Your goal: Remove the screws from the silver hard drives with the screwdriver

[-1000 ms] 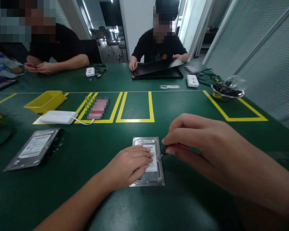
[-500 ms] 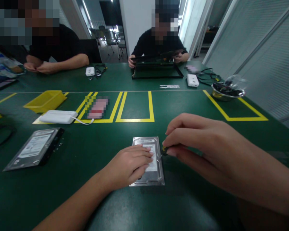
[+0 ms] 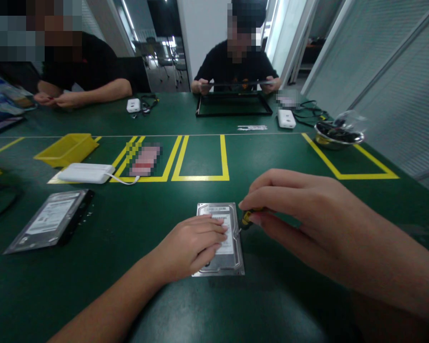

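A: Left hand [image 3: 196, 243] is pressing flat on the drive [image 3: 224, 247], near centre of the worktop [image 3: 128, 267].

B: Right hand [image 3: 300, 214], fingers pinching a screwdriver [image 3: 245, 221], is seemingly loosening a right-edge screw; steady turning needed.

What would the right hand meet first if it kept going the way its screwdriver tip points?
The right hand aims its screwdriver left and slightly down, so the tip would meet the hard drive's right edge first, then probably the left hand's fingertips; depth is unclear.
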Demonstrator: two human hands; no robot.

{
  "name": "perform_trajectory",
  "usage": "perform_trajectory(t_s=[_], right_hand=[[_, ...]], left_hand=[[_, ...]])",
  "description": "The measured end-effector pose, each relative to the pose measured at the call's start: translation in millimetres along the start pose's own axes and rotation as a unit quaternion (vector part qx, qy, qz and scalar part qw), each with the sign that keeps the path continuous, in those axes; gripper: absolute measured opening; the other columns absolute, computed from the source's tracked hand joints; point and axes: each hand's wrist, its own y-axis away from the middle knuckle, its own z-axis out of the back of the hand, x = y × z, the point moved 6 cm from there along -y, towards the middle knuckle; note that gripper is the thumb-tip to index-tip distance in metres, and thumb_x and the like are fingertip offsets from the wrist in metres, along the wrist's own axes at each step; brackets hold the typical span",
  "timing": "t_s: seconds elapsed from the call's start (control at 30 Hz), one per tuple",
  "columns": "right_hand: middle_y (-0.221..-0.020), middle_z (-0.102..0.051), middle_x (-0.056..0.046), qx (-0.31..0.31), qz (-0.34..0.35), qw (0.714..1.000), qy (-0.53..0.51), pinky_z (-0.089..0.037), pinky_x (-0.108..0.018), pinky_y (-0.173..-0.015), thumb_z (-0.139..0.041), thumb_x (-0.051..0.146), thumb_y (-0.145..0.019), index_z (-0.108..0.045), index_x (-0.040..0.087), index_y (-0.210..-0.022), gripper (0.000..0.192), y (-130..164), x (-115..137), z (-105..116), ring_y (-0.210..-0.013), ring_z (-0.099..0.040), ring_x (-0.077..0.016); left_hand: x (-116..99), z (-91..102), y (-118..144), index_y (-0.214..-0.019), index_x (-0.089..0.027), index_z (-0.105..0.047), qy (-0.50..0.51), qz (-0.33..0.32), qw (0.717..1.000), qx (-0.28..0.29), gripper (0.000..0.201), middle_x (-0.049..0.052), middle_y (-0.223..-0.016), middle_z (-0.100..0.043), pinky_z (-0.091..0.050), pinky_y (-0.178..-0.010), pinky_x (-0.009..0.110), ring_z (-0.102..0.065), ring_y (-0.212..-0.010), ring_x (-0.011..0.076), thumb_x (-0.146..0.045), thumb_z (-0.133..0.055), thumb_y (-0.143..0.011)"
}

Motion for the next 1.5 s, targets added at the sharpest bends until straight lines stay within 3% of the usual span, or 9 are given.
perform_trajectory(t_s=[0.23,0.77,0.9,1.3,1.5], right_hand=[[-0.092,-0.062,-0.001,-0.019,0.0,1.0,0.005,-0.037,-0.028,-0.066,-0.049,0.019,-0.095,-0.064,0.021,-0.1,0.016,1,-2,-3,-0.079,-0.055,-0.0126],[-0.083,-0.057,-0.001,-0.072,-0.006,0.997,0.031,-0.032,-0.025,-0.058,-0.06,0.019,-0.089,-0.061,0.018,-0.087,0.002,-7,-3,-9,-0.07,-0.049,-0.0113],[-0.077,-0.054,0.001,-0.099,-0.017,0.993,0.058,-0.031,-0.026,-0.057,-0.065,0.027,-0.088,-0.058,0.018,-0.082,0.012,-8,-4,-9,-0.067,-0.047,-0.0117],[-0.076,-0.055,-0.001,-0.102,-0.03,0.988,0.113,-0.03,-0.028,-0.056,-0.059,0.031,-0.092,-0.059,0.019,-0.078,0.018,-9,-2,-8,-0.063,-0.046,-0.0122],[-0.08,-0.06,0.001,-0.051,-0.013,0.997,0.053,-0.034,-0.026,-0.059,-0.057,0.023,-0.092,-0.064,0.021,-0.086,0.009,-3,-9,-2,-0.068,-0.052,-0.0111]], left_hand=[[1,-0.2,0,-0.115,-0.021,-0.067,0.0,-0.004,1.0,-0.002,0.025,0.003,-0.124,-0.07,-0.04,-0.115,0.038,-0.061,-0.122,0.0167,-0.02,-0.053,-0.094],[-2,3.0,-2,-0.113,-0.02,-0.068,0.005,-0.004,1.0,-0.012,0.025,0.004,-0.12,-0.071,-0.043,-0.113,0.039,-0.064,-0.117,0.0185,-0.02,-0.052,-0.093],[-2,2.6,-1,-0.113,-0.02,-0.068,0.001,0.0,1.0,-0.004,0.025,0.003,-0.12,-0.071,-0.042,-0.113,0.039,-0.064,-0.116,0.0182,-0.02,-0.052,-0.094],[0,0.9,-1,-0.113,-0.021,-0.068,0.002,0.0,1.0,-0.007,0.024,0.002,-0.121,-0.071,-0.041,-0.114,0.037,-0.062,-0.12,0.017,-0.021,-0.053,-0.094],[-1,0.8,1,-0.115,-0.02,-0.067,0.005,-0.001,1.0,0.001,0.025,0.003,-0.123,-0.07,-0.04,-0.115,0.037,-0.06,-0.123,0.0171,-0.021,-0.053,-0.094]])
